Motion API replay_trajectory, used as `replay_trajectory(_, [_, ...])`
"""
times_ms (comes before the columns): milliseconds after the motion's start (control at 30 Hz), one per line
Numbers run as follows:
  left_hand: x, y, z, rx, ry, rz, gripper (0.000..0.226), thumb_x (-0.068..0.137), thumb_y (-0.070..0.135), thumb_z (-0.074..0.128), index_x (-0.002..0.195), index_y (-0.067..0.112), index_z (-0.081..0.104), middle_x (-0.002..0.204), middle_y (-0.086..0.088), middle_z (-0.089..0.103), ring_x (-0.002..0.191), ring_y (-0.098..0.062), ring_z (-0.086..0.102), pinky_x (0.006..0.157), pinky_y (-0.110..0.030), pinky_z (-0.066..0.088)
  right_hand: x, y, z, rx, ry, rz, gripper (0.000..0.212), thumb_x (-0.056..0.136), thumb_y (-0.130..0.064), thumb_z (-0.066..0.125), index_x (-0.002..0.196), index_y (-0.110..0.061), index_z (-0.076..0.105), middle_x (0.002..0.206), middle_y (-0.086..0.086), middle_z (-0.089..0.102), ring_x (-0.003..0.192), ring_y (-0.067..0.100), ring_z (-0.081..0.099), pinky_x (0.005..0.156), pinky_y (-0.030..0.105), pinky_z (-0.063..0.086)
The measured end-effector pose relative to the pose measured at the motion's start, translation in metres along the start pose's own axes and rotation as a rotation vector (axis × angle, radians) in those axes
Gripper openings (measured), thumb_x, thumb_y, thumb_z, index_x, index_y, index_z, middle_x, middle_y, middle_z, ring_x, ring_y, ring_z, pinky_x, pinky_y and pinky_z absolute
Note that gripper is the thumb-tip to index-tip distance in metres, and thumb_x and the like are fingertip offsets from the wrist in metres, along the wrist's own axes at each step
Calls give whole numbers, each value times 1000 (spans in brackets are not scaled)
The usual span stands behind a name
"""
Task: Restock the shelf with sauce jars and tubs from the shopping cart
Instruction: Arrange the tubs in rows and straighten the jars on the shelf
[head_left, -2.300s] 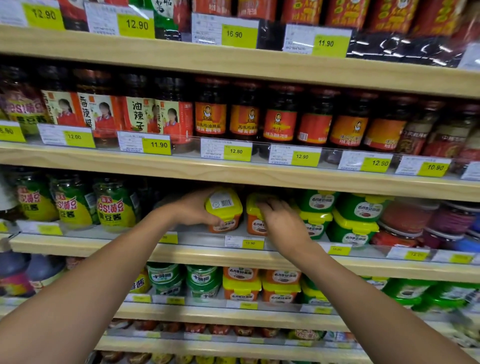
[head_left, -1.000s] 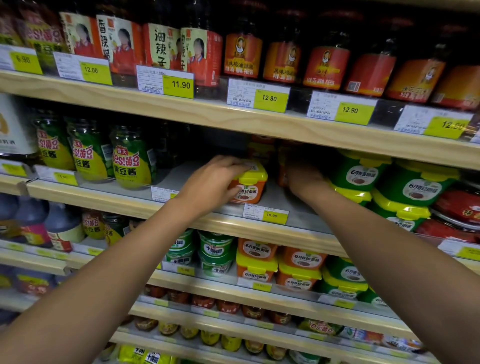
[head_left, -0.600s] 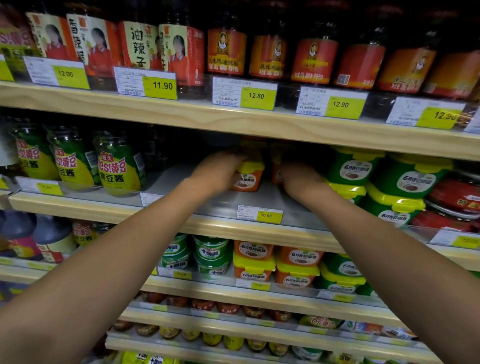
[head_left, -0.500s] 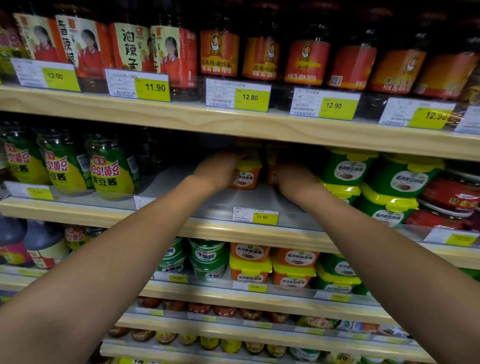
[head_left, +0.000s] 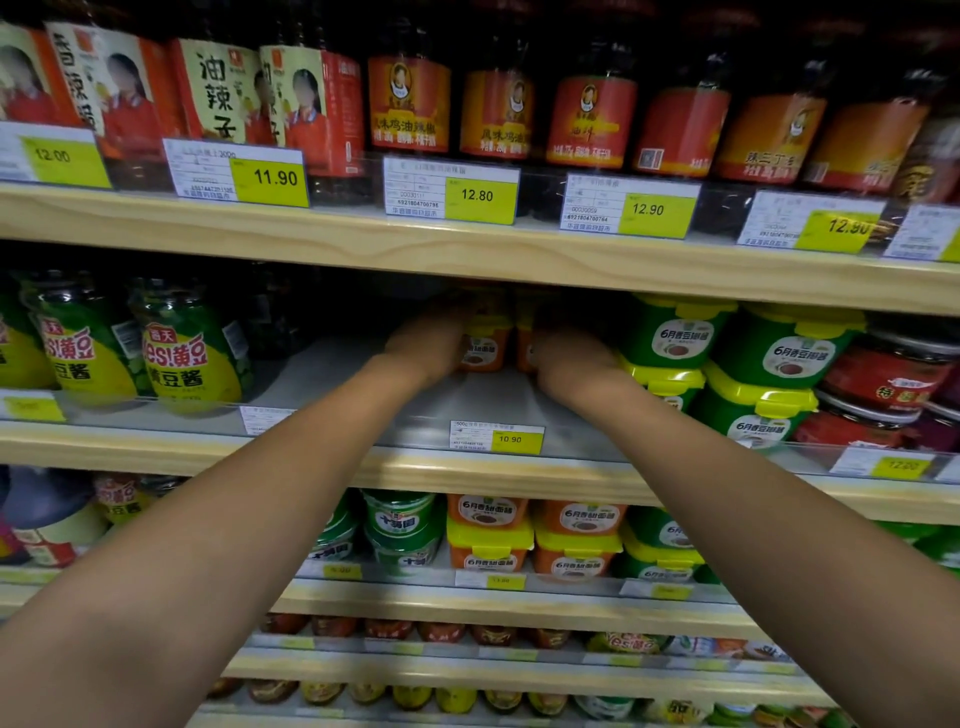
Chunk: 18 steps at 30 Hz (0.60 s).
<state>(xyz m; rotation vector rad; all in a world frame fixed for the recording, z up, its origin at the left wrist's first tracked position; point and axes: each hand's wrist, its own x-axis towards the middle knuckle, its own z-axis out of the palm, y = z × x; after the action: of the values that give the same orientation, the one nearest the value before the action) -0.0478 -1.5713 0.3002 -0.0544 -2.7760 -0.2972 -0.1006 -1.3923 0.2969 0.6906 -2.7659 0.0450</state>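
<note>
Both my arms reach deep into the second shelf (head_left: 467, 470). My left hand (head_left: 428, 345) grips an orange tub with a yellow lid (head_left: 485, 345) from its left side, deep in the shelf. My right hand (head_left: 569, 358) holds a second orange tub (head_left: 524, 351) right beside it; only a sliver of that tub shows. Both tubs stand upright on the grey shelf floor, touching or nearly so. My fingertips are hidden in the shadow under the shelf above.
Green tubs with yellow lids (head_left: 675, 332) are stacked just right of my right hand, and red tubs (head_left: 883, 379) further right. Green-and-yellow bean sauce jars (head_left: 182, 353) stand to the left. Chili sauce jars (head_left: 410, 104) fill the shelf above. Bare shelf floor lies between jars and tubs.
My left hand has pushed its orange tub from the shelf's front edge toward the back, next to the right hand's tub. The view has dipped and moved closer.
</note>
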Motion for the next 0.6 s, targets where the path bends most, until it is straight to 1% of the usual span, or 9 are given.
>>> replay_trajectory(33, [0, 1, 1, 5, -9, -13, 98, 68, 7, 88, 152, 23, 41, 155, -11, 43, 139, -34, 44, 110, -36, 39, 1, 0, 2, 0, -8, -5, 40, 101, -12, 45, 140, -9, 51, 142, 19, 51, 129, 35, 51, 106, 41, 43])
replay_trajectory(100, [-2, 3, 1, 11, -15, -48, 97, 68, 12, 88, 152, 24, 41, 154, -10, 45, 139, -33, 45, 107, -37, 41, 1, 0, 5, 1, -25, -9, 37, 100, -13, 45, 135, -10, 56, 138, 20, 54, 125, 37, 54, 103, 42, 47])
replay_trajectory(167, [-5, 5, 2, 25, -23, -73, 85, 75, 23, 84, 150, 27, 43, 148, -9, 51, 133, -35, 51, 99, -37, 47, 2, 0, 6, 13, -30, -9, 35, 99, -13, 44, 132, -11, 58, 134, 19, 57, 121, 37, 57, 100, 43, 50])
replay_trajectory(267, [-12, 8, -2, 69, -59, -110, 64, 85, 40, 73, 144, 28, 51, 137, -10, 61, 121, -34, 60, 90, -37, 52, -1, 1, 4, 26, -31, -3, 37, 98, -13, 44, 133, -10, 57, 134, 20, 57, 122, 37, 56, 102, 43, 47])
replay_trajectory(333, [-21, 11, -7, 77, -73, -103, 52, 89, 43, 66, 137, 27, 56, 132, -11, 64, 116, -35, 62, 87, -36, 53, -3, 1, 1, 64, -39, 9, 38, 98, -14, 44, 134, -11, 55, 134, 20, 56, 122, 37, 56, 102, 43, 47])
replay_trajectory(400, [-29, 13, -14, 106, -69, -88, 48, 90, 45, 63, 134, 28, 57, 129, -11, 65, 112, -36, 63, 85, -35, 54, -5, -2, -6, 90, -29, 8, 36, 98, -18, 42, 132, -14, 54, 134, 19, 56, 122, 37, 56, 102, 45, 49])
replay_trajectory(467, [-37, 15, -22, 118, -74, -66, 51, 90, 47, 61, 137, 28, 55, 132, -11, 63, 113, -37, 62, 87, -38, 55, -10, -5, -13, 110, -23, 11, 35, 97, -22, 42, 130, -17, 55, 132, 17, 57, 118, 37, 58, 98, 46, 51])
replay_trajectory(533, [-46, 16, -29, 111, -81, -45, 56, 89, 51, 61, 140, 30, 52, 140, -9, 58, 120, -36, 58, 94, -42, 53, -21, -9, -22, 96, -46, 9, 35, 94, -24, 44, 126, -16, 56, 127, 17, 60, 113, 37, 60, 93, 45, 54])
replay_trajectory(600, [-56, 16, -36, 121, -90, -49, 67, 84, 63, 51, 144, 34, 45, 146, -6, 53, 126, -35, 53, 100, -45, 48, -33, -11, -29, 94, -53, 1, 45, 88, -36, 45, 128, -17, 53, 128, 17, 59, 112, 37, 59, 91, 44, 54])
